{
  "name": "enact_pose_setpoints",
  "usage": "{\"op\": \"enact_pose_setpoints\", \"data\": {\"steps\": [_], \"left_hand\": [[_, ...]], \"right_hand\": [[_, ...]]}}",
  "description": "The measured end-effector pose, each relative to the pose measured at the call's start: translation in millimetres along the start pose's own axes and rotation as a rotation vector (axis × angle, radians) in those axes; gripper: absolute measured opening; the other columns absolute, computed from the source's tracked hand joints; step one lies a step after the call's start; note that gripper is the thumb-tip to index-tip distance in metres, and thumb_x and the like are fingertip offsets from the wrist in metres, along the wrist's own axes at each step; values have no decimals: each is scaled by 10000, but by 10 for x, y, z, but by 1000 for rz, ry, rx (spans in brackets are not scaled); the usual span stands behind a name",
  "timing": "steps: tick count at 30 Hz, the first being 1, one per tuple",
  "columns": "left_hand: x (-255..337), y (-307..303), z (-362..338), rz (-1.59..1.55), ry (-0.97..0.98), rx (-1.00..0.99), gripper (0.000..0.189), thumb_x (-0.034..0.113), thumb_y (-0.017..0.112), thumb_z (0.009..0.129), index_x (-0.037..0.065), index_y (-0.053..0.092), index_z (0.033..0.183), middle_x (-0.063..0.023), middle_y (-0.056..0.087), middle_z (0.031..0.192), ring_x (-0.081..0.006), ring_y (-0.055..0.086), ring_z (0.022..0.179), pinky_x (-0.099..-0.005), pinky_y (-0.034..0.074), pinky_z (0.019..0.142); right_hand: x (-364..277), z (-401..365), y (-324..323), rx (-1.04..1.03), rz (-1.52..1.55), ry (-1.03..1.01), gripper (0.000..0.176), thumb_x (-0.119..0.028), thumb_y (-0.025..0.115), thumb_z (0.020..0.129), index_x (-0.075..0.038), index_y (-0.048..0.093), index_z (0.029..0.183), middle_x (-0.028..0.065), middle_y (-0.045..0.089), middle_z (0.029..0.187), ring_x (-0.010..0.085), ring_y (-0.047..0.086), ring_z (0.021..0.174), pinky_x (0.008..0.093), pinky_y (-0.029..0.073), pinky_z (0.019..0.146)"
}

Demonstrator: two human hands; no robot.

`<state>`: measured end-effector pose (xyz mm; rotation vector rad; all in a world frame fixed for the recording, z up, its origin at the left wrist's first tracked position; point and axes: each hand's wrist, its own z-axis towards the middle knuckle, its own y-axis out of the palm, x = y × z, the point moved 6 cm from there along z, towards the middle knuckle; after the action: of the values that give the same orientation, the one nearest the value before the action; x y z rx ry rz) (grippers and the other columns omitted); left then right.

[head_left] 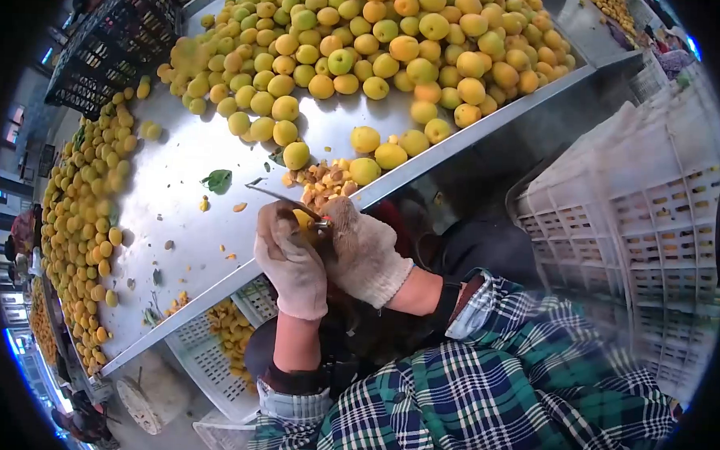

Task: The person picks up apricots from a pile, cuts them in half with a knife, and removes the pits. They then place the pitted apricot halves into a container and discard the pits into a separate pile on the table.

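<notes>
Both of my hands wear stained, light knit gloves and meet just over the near edge of the metal table. Closed around a yellow apricot (303, 218) is my left hand (290, 262); only part of the fruit shows. My right hand (369, 247) grips a small knife (282, 196), whose thin, dark blade passes over the apricot and points left. The knife's handle is mostly hidden in the glove, with a bit of red showing. Just beyond my hands lies a heap of cut fruit pieces and pits (323, 181), beside several whole apricots (364, 171).
A large pile of apricots (406, 48) covers the far side of the metal table (181, 246); another pile (83, 207) lines the left. A green leaf (216, 180) lies between. Below stands a white crate (212, 363) with fruit halves. Stacked white crates (638, 211) stand right, a black crate (116, 50) upper left.
</notes>
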<state>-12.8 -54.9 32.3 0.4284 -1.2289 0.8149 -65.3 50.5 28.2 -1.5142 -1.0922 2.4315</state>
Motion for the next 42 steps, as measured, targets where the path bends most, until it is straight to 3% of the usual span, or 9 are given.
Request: {"op": "enact_pose_setpoints", "data": {"steps": [6, 8, 9, 11, 12, 13, 16, 28, 42], "left_hand": [[48, -17, 70, 8, -94, -184, 383, 296, 377, 1014, -36, 551, 931, -56, 572, 784, -133, 502, 717, -280, 436, 685], [13, 6, 4, -488, -508, -116, 433, 397, 418, 978, 3, 562, 870, -51, 585, 759, -159, 550, 686, -281, 451, 616], [107, -48, 11, -218, -161, -156, 463, 455, 411, 972, 28, 565, 879, -47, 575, 784, -150, 546, 714, -278, 462, 654], [161, -92, -43, -260, -104, -210, 513, 527, 391, 964, 50, 567, 897, -48, 565, 815, -147, 541, 751, -274, 472, 693], [130, -87, -96, -573, -394, -245, 532, 540, 380, 962, 46, 567, 907, -53, 563, 821, -152, 540, 760, -271, 472, 694], [149, -40, -184, -882, -685, -278, 551, 554, 369, 961, 42, 567, 917, -58, 562, 827, -156, 539, 769, -269, 472, 694], [450, -143, -229, -883, -669, -101, 599, 592, 347, 951, 36, 567, 911, -64, 566, 777, -162, 536, 750, -274, 470, 688], [1222, -545, -422, -748, -462, 166, 606, 614, 359, 946, 54, 584, 891, -44, 545, 696, -148, 502, 562, -258, 421, 519], [1699, -496, -691, -625, -158, -115, 685, 662, 264, 944, 51, 566, 1016, -37, 563, 759, -138, 511, 609, -236, 414, 550]], "right_hand": [[-50, -86, -86, -251, 271, 217, 377, -178, 557, 820, -36, 493, 1164, 212, 616, 846, 332, 632, 799, 417, 509, 678], [-164, -112, -157, -409, 572, 283, 381, -155, 545, 821, -44, 504, 1182, 190, 610, 825, 291, 630, 792, 381, 502, 682], [-417, -182, -414, -587, 730, 629, 288, -138, 538, 833, -54, 537, 1109, 110, 588, 785, 223, 602, 723, 352, 487, 647], [-454, -266, -487, -591, 804, 744, 259, -125, 530, 840, -50, 535, 1088, 74, 569, 774, 190, 581, 704, 337, 482, 638], [-468, -330, -481, -600, 844, 802, 245, -118, 526, 844, -47, 534, 1078, 56, 560, 769, 174, 570, 695, 330, 480, 633], [-529, -279, -572, -463, 671, 494, 258, -223, 526, 887, -43, 501, 1070, 118, 598, 773, 256, 614, 717, 377, 490, 638], [-696, -283, -744, -197, 107, 92, 389, -397, 492, 930, -40, 469, 1083, 201, 622, 816, 361, 629, 799, 443, 488, 648], [-1349, -777, -934, -56, -140, -175, 277, -353, 515, 946, -82, 465, 976, 149, 609, 708, 370, 623, 676, 451, 485, 574], [-1416, -1017, -958, 79, -255, -426, 313, -293, 457, 946, 4, 459, 1046, 144, 578, 802, 301, 630, 660, 394, 517, 582]]}}
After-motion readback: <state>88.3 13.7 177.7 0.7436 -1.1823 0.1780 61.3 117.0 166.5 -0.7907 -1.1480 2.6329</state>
